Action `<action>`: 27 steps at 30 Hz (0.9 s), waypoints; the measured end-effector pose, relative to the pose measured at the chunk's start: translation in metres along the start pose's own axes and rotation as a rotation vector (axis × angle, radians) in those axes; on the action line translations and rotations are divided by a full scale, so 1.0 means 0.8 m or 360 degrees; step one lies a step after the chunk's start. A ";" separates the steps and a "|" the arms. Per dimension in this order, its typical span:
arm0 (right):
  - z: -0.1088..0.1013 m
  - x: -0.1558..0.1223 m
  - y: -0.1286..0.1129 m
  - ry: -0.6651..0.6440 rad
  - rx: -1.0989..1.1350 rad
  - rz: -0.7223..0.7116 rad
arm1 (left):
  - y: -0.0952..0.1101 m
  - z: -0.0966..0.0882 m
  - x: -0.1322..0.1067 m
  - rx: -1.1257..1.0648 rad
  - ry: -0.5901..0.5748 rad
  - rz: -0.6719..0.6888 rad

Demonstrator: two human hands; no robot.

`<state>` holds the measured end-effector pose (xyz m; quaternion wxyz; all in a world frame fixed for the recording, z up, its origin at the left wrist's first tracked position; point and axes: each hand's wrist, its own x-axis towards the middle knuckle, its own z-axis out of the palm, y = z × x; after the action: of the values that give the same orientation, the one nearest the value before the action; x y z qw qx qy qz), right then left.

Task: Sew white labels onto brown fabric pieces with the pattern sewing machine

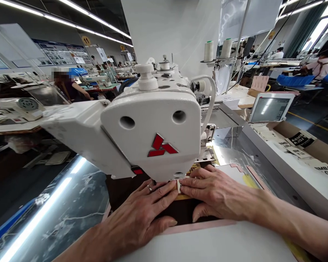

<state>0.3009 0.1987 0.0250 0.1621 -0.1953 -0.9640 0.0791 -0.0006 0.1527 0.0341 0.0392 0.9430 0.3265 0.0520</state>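
The left hand (142,214) lies flat, palm down, on a dark brown piece of material (180,214), fingers stretched forward and a ring on 1 finger; it presses rather than grips. The right hand (215,196) lies the same way just beside it, fingers extended, thumb tucked toward the lower edge of the dark piece. The fingertips of both hands meet around a small white tab (178,185), which stands right under the head of the sewing machine (153,134); whether either hand pinches the tab cannot be told.

The dark piece sits directly below the machine head, on a pale pink template (207,225) that lies on the white worktable (207,247). A thin yellow strip (183,197) shows between the fingers. The machine is white, with a red 3-diamond mark on its face and a white knob on top.

To the left, a glossy dark surface (71,211) mirrors the ceiling light strips. To the right, a cardboard box (303,142) holds printed labels, and a small screen (270,108) stands behind it. 2 white thread cones (217,50) sit on a stand beyond the machine. Rows of other sewing stations fill the hall, with people seated at them far left and far right.
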 end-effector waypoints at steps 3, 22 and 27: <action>0.000 0.001 0.000 -0.0007 0.0000 0.0028 | -0.003 0.001 -0.015 -0.0023 0.0097 -0.0011; 0.003 0.001 0.000 -0.0075 0.0033 0.0072 | -0.004 0.011 -0.030 -0.0041 0.0220 -0.0042; 0.000 0.001 -0.004 -0.0079 0.0028 0.0106 | -0.008 0.009 -0.030 -0.0014 0.0228 0.0032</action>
<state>0.2991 0.1959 0.0263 0.1371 -0.2240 -0.9599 0.0979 -0.0223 0.1421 0.0242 0.0193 0.9399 0.3187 0.1210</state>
